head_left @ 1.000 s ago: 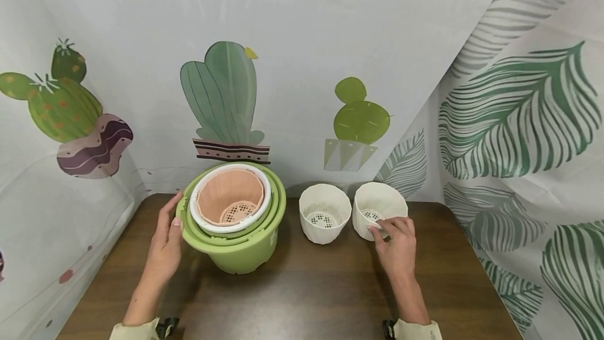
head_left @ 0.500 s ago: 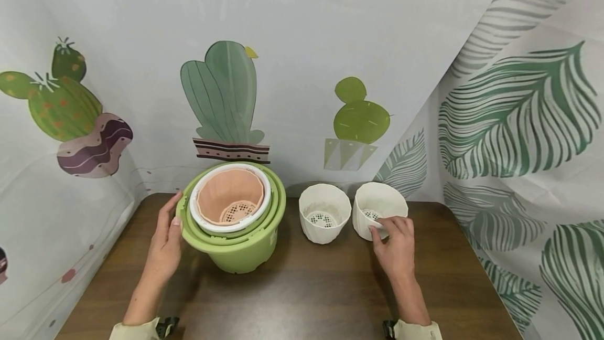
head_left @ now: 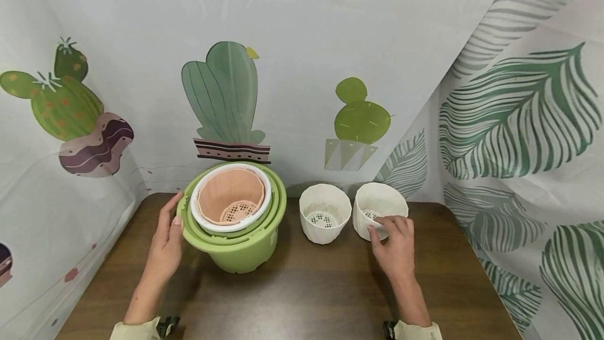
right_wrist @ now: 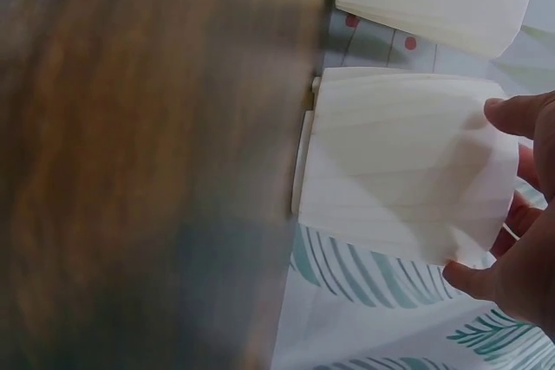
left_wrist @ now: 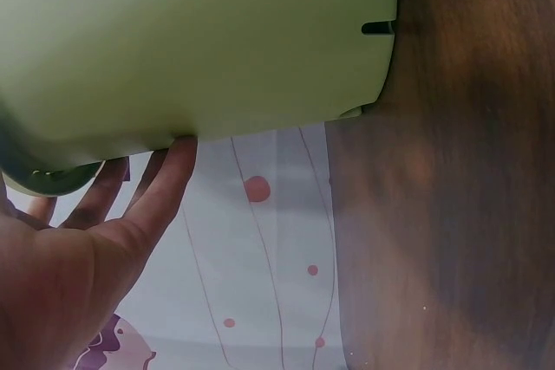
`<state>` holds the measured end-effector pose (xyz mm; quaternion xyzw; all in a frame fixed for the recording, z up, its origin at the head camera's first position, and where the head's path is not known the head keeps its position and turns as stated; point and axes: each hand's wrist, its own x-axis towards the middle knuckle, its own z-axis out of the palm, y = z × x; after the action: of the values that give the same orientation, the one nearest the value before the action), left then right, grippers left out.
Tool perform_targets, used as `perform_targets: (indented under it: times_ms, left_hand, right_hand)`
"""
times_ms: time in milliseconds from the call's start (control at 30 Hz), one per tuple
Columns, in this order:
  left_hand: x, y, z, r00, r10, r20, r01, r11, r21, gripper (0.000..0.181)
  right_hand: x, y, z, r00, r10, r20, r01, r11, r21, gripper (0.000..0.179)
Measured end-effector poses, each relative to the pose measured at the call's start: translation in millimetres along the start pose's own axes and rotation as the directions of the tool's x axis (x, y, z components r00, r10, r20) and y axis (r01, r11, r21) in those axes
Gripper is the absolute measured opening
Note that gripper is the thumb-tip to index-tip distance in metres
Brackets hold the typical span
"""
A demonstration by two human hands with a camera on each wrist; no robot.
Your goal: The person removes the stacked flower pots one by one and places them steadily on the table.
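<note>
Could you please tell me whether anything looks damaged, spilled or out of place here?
Nothing clearly stands out. The nested flowerpot stack, the left white flowerpot and the right white flowerpot all stand upright, with no spill or crack visible. At most, the left white flowerpot looks faintly blotchy inside, possibly only shadow.

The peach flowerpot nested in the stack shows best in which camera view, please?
The head view, which looks into the peach flowerpot, showing its rim, inner wall and perforated base. The left wrist view shows none of it, hidden by the green flowerpot; the right wrist view, facing a white flowerpot, shows none either.
</note>
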<state>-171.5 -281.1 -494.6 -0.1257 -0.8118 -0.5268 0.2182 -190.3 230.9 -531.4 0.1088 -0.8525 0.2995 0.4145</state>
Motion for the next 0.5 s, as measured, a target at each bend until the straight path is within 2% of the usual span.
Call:
perform_targets:
  times_ms: [167, 500]
  left_hand:
    - [0.1, -0.6, 0.2, 1.0, 0.006, 0.0, -0.006, 1.0, -0.011, 0.052]
    - [-0.5, 0.4, 0.0, 1.0, 0.009, -0.002, -0.009, 1.0, -0.009, 0.052]
  right_hand:
    - [1.3, -1, -3, 1.0, 0.013, 0.012, -0.013, 1.0, -0.006, 0.021]
    - [5.7, -7, -11, 1.0, -0.011, 0.02, 0.011, 1.0, 0.0, 0.022]
